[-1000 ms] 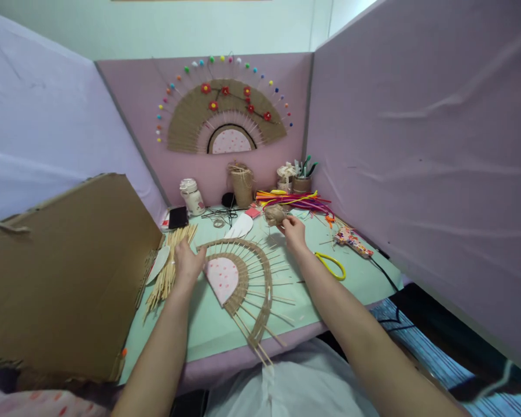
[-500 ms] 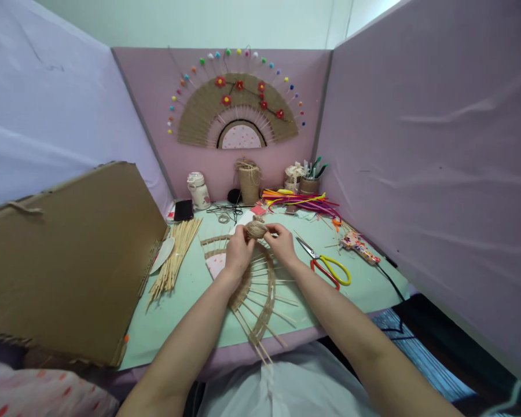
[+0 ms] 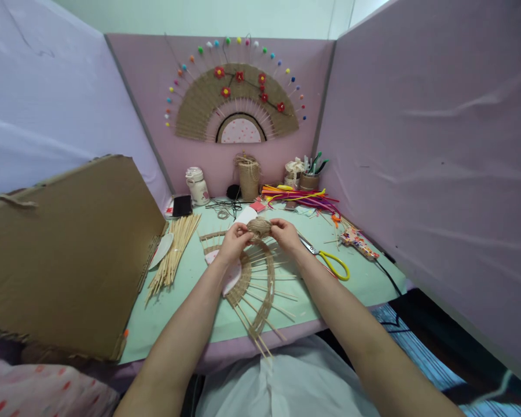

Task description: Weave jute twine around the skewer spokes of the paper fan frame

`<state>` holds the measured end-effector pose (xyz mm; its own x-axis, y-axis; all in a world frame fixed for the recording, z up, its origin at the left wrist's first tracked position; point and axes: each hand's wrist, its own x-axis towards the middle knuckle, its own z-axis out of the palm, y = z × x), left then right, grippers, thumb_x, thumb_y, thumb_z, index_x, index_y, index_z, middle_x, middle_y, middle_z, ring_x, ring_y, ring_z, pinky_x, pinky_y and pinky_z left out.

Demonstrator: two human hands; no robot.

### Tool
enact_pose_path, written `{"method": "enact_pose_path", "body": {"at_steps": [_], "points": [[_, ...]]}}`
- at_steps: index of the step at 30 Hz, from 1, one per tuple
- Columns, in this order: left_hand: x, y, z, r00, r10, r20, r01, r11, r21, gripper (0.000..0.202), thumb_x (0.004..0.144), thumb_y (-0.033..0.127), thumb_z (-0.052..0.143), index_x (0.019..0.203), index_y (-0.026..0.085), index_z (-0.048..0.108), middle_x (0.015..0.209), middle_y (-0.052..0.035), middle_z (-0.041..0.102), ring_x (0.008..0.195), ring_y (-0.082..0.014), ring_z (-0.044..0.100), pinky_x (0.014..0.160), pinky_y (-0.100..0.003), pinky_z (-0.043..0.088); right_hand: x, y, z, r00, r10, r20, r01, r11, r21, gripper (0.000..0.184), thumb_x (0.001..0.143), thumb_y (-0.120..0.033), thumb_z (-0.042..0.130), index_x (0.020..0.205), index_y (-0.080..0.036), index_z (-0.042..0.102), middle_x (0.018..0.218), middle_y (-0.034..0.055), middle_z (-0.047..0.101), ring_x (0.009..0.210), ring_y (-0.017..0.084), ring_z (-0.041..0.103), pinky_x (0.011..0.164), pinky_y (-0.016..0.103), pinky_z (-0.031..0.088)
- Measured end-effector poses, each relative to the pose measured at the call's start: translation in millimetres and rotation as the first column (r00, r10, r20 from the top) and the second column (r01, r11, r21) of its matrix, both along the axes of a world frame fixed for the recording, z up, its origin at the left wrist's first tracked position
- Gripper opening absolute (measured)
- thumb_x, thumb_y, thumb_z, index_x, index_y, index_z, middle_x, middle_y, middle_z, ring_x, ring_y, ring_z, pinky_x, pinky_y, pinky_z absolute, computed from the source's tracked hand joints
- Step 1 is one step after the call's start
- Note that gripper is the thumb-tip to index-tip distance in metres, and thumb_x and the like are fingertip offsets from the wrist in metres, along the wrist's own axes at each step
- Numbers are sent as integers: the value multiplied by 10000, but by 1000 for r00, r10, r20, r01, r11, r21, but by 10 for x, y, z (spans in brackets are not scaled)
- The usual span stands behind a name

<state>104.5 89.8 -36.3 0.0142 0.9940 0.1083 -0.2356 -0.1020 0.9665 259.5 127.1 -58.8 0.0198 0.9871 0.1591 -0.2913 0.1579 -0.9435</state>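
Both my hands hold a small ball of jute twine above the table. My left hand pinches it from the left, and my right hand grips it from the right, fingers curled. Beneath them lies a half-made fan of thin wooden sticks woven with twine bands, its pink dotted centre partly hidden by my left wrist. The fan rests on the mint green table.
A bundle of wooden sticks lies left of the fan beside a big cardboard sheet. Yellow-handled scissors, a glue gun, coloured pipe cleaners, jars and a twine holder stand behind. A finished fan hangs on the back wall.
My right hand brought the twine ball from the back of the table to over the fan. My left hand left the fan and joined it on the ball.
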Motion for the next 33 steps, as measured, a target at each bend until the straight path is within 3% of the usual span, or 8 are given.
{"method": "enact_pose_path", "body": {"at_steps": [3,7,9,13,22,33], "points": [[-30,-9,20,990,-69,126,81,992,-94,350,534,207,763,760,173,498,698,26,595,601,-84,558,593,-221,441,22,22,16,998,48,-30,-49,999,-19,187,557,-217,545,731,-167,592,668,-26,624,624,112,577,658,265,506],[-50,-8,34,973,-96,208,128,981,-145,352,517,168,785,746,156,519,704,20,596,600,-67,542,556,-190,415,44,6,35,991,-30,129,21,997,72,165,562,-209,530,713,-166,582,646,-30,590,594,102,538,603,238,489],[-44,-11,37,968,-94,231,130,981,-147,340,523,163,785,739,152,522,694,22,587,597,-61,533,541,-181,399,42,-17,39,989,-9,146,4,1000,31,152,580,-217,518,717,-171,566,667,-25,586,618,112,553,612,255,502],[-22,-22,40,961,-105,257,142,981,-129,323,539,152,780,737,149,526,707,27,579,621,-60,534,562,-181,404,20,-51,44,990,119,70,-110,986,-122,114,609,-225,499,710,-181,529,661,-22,587,632,127,583,620,273,519],[-13,23,-16,934,-175,311,215,972,-98,297,584,134,770,807,127,573,756,-5,592,639,-59,526,605,-190,410,20,-46,87,974,133,-183,-155,981,-113,100,626,-165,574,725,-154,564,704,-13,636,674,98,603,735,260,502],[-36,17,1,892,-253,376,312,944,-107,311,589,98,782,850,94,613,738,-12,605,590,-38,501,549,-151,398,22,22,-13,925,259,-278,-296,950,-101,105,624,-199,691,659,-157,602,680,-12,638,671,94,564,676,195,470]]}}
